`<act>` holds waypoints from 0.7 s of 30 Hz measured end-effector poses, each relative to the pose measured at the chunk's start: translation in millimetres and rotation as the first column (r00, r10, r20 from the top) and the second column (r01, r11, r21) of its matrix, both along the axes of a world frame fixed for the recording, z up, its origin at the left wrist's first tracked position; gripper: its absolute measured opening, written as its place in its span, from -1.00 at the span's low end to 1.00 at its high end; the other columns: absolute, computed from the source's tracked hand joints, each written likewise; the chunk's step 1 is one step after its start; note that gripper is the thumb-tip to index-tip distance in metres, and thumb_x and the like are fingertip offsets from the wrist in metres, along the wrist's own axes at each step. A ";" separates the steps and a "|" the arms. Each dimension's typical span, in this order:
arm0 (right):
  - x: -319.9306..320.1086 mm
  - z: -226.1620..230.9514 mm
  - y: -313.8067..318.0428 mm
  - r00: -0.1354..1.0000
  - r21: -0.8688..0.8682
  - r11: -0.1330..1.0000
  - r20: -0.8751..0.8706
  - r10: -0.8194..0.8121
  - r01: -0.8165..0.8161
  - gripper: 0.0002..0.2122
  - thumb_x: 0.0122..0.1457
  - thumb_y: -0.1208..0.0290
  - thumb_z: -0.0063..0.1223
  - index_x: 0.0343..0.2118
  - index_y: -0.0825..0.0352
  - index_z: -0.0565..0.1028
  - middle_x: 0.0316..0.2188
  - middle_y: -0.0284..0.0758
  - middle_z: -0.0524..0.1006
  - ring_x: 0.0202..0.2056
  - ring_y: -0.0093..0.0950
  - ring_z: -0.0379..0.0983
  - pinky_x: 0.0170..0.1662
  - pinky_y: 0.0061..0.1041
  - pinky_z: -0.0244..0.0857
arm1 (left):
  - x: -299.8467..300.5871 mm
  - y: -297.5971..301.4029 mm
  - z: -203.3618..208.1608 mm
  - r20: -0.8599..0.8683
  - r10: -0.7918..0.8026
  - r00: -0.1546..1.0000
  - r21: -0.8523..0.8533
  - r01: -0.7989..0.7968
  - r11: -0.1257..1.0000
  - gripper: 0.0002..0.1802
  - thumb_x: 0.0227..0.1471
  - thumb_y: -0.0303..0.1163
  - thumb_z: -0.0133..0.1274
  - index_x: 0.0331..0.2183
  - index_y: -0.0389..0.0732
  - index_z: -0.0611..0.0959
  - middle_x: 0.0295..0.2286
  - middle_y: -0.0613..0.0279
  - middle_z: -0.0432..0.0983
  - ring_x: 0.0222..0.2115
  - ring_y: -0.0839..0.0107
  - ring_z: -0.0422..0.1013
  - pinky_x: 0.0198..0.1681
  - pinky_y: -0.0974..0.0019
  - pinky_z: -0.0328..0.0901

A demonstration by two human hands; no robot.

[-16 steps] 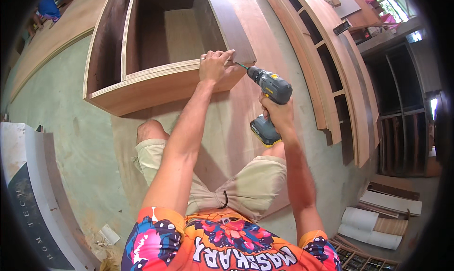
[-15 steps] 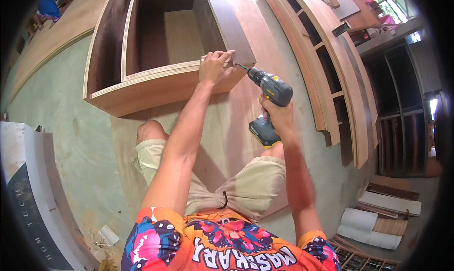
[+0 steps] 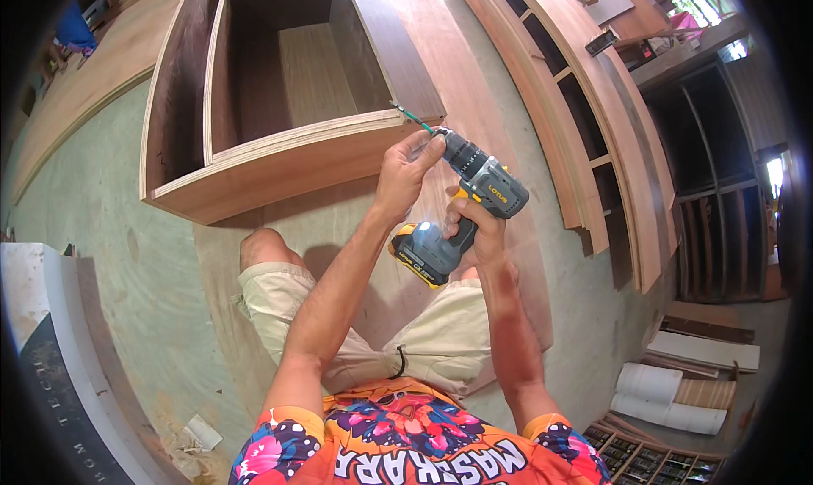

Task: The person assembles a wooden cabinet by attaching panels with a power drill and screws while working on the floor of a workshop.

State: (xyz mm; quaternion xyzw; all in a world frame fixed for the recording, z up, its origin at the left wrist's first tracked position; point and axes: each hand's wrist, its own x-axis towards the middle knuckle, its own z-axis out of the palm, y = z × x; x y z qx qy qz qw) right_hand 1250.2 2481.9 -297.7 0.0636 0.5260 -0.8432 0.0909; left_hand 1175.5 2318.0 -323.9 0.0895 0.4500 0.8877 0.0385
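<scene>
A grey and yellow cordless drill [image 3: 489, 187] is in my right hand [image 3: 483, 231], whose fingers wrap round its handle. Its long green bit [image 3: 415, 118] points up and left, with the dark tip over the near right corner of a wooden cabinet [image 3: 288, 159]. My left hand [image 3: 408, 170] is closed, thumb and fingertips at the front of the drill's chuck, by the base of the bit. Whether those fingers also pinch something small cannot be seen. The cabinet lies with its open side up, showing one narrow and one wide compartment.
A long wooden frame with dark openings [image 3: 584, 104] lies to the right. On the left stand a large plywood panel [image 3: 85, 79] and a white and dark box [image 3: 30, 290]. A dark shelf unit [image 3: 720, 180] and stacked boards [image 3: 703, 349] occupy the far right.
My left hand has left the cabinet's corner and come to the drill's chuck. The drill has swung left and nearer me, its bit lifted off the corner.
</scene>
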 end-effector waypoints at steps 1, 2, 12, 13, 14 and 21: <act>-0.6 -0.1 -1.3 1.000 0.036 0.999 0.002 -0.024 0.023 -0.72 0.22 0.54 0.20 -0.04 0.52 0.53 -0.52 -0.29 0.53 -0.57 -0.50 0.47 -0.46 -0.48 0.43 | 0.0 0.2 0.5 0.005 0.019 1.000 -0.012 -0.019 1.000 -0.52 0.36 -0.11 0.21 0.09 -0.30 0.68 -0.19 0.34 0.66 -0.21 0.60 0.47 -0.09 0.41 0.39; -1.4 0.5 -2.9 0.999 0.072 0.996 0.003 -0.047 0.047 -0.73 0.23 0.54 0.19 -0.04 0.52 0.53 -0.52 -0.29 0.52 -0.58 -0.50 0.47 -0.46 -0.48 0.43 | -0.5 0.2 1.1 0.010 0.038 0.999 -0.024 -0.038 0.999 -0.52 0.36 -0.11 0.21 0.09 -0.30 0.69 -0.19 0.34 0.67 -0.21 0.61 0.47 -0.08 0.41 0.39; 1.9 2.9 -0.9 1.000 0.007 1.000 -0.009 0.024 -0.024 -0.74 0.25 0.54 0.18 -0.03 0.52 0.54 -0.53 -0.31 0.51 -0.58 -0.52 0.45 -0.45 -0.49 0.41 | -0.7 -6.3 6.4 -0.017 -0.043 0.999 -0.006 0.043 0.999 -0.54 0.36 -0.09 0.21 0.06 -0.27 0.70 -0.17 0.33 0.68 -0.21 0.61 0.49 -0.09 0.40 0.40; 1.2 4.1 -4.7 1.000 0.049 0.999 -0.030 -0.007 0.009 -0.75 0.25 0.55 0.19 -0.05 0.51 0.54 -0.54 -0.32 0.51 -0.59 -0.53 0.45 -0.46 -0.49 0.41 | 0.1 -3.9 3.9 0.008 -0.013 1.000 -0.006 0.013 1.000 -0.53 0.36 -0.08 0.21 0.07 -0.26 0.70 -0.17 0.34 0.68 -0.19 0.61 0.49 -0.07 0.40 0.38; 1.0 5.3 -7.2 0.998 0.091 0.995 -0.052 -0.038 0.043 -0.76 0.25 0.55 0.19 -0.06 0.51 0.55 -0.54 -0.33 0.51 -0.59 -0.54 0.45 -0.47 -0.49 0.40 | 0.5 -2.1 1.3 0.032 0.016 0.999 -0.006 -0.016 1.000 -0.52 0.35 -0.06 0.22 0.07 -0.26 0.70 -0.16 0.34 0.68 -0.18 0.62 0.48 -0.05 0.41 0.37; -10.8 17.0 5.1 0.991 0.493 0.861 -0.096 -0.088 0.124 -0.84 0.21 0.50 0.24 -0.19 0.43 0.62 -0.58 -0.39 0.53 -0.65 -0.60 0.43 -0.55 -0.50 0.33 | -20.0 -17.4 -37.6 0.068 0.002 0.998 -0.292 0.018 0.956 -0.54 0.29 -0.06 0.27 0.07 -0.14 0.72 -0.13 0.32 0.68 -0.10 0.44 0.51 0.01 0.19 0.37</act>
